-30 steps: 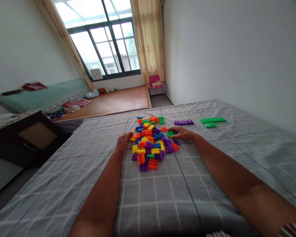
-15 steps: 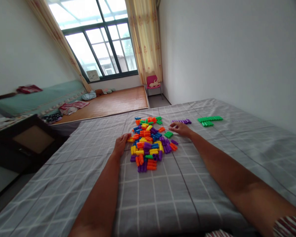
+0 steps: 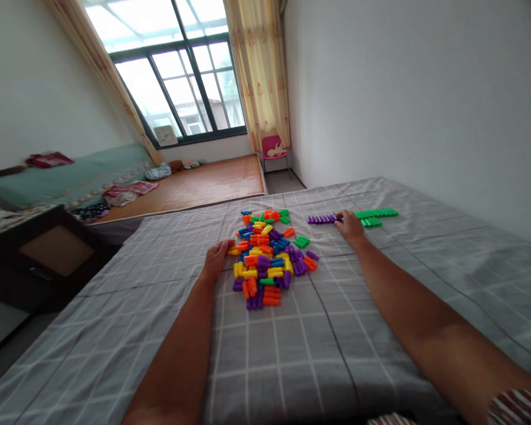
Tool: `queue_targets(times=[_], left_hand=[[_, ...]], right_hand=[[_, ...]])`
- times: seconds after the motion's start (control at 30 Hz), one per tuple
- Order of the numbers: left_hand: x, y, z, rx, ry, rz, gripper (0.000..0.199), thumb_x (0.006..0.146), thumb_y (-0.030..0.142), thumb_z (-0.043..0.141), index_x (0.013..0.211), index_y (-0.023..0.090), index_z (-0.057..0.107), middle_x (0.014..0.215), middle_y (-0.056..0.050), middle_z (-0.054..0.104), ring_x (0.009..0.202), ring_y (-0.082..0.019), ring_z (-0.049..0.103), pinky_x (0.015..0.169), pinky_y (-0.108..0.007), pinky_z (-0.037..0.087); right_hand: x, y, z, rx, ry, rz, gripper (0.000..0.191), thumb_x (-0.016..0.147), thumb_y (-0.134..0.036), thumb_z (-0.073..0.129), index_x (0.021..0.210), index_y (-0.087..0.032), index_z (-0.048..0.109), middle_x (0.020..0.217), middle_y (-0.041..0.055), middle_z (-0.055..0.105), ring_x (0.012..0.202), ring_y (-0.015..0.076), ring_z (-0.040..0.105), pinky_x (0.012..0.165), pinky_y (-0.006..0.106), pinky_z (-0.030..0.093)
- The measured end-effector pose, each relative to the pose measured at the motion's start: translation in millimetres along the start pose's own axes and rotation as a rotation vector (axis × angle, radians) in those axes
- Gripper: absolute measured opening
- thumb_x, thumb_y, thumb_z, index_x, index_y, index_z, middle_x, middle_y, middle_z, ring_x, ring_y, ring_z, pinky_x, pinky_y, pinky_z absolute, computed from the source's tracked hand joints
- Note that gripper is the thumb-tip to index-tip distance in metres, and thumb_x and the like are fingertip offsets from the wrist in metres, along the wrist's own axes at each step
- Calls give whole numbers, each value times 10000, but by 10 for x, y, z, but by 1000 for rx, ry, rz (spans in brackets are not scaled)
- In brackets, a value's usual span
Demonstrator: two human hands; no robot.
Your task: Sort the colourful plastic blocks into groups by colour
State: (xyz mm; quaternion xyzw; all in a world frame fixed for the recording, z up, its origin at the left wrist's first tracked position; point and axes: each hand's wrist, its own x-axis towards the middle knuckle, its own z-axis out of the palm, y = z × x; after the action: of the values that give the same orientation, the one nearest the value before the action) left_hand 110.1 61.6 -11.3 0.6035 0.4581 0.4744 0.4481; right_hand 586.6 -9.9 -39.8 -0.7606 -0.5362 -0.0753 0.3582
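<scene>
A heap of bright plastic bullet-shaped building pieces [image 3: 259, 241], in orange, yellow, blue, purple and green, lies on the grey checked bedcover [image 3: 283, 354]. At the heap's left edge rests my left hand [image 3: 218, 258], fingers loosely extended against the outer orange and yellow pieces, holding nothing that I can see. My right hand [image 3: 350, 225] is farther off to the right, its thumb and fingers closed at the right end of a joined row of purple pieces [image 3: 321, 219]. Just beyond that hand lies a row of joined green pieces [image 3: 380, 213], with a shorter green strip [image 3: 371, 222] below it.
Between heap and purple row lie a small green block [image 3: 301, 242] and an orange piece [image 3: 289, 232]. A white wall [image 3: 416, 106] borders the bed's right side. Beyond are a low mat-covered platform [image 3: 212, 177], a pink chair [image 3: 272, 144] and a dark cabinet [image 3: 44, 260] at left.
My right hand has moved right, from the left end of the purple row to its right end. My left hand, the heap and the rows look unmoved.
</scene>
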Motion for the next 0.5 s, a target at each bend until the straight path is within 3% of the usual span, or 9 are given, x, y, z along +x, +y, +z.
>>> queue_targets(times=[0.3, 0.43, 0.5], left_hand=[[-27, 50, 14, 3, 13, 2, 574, 682, 643, 655, 952, 144, 743, 973, -95, 739, 964, -251, 654, 873, -349, 495], [-38, 63, 18, -12, 3, -2, 587, 675, 651, 654, 952, 141, 741, 982, -96, 737, 947, -247, 656, 875, -351, 493], [-39, 62, 19, -17, 2, -7, 590, 674, 650, 657, 956, 138, 738, 988, -97, 736, 943, -244, 657, 875, -350, 492]], right_hand=[[29, -104, -43, 107, -95, -24, 365, 741, -132, 545, 1097, -130, 626, 1073, 127, 651, 895, 225, 607, 867, 351, 482], [46, -195, -103, 55, 11, -16, 355, 753, -59, 455, 1025, -124, 673, 1025, 128, 680, 988, 240, 607, 926, 346, 455], [37, -258, -112, 89, -71, -92, 367, 741, -40, 448, 980, -157, 701, 991, 89, 701, 971, 220, 621, 916, 323, 462]])
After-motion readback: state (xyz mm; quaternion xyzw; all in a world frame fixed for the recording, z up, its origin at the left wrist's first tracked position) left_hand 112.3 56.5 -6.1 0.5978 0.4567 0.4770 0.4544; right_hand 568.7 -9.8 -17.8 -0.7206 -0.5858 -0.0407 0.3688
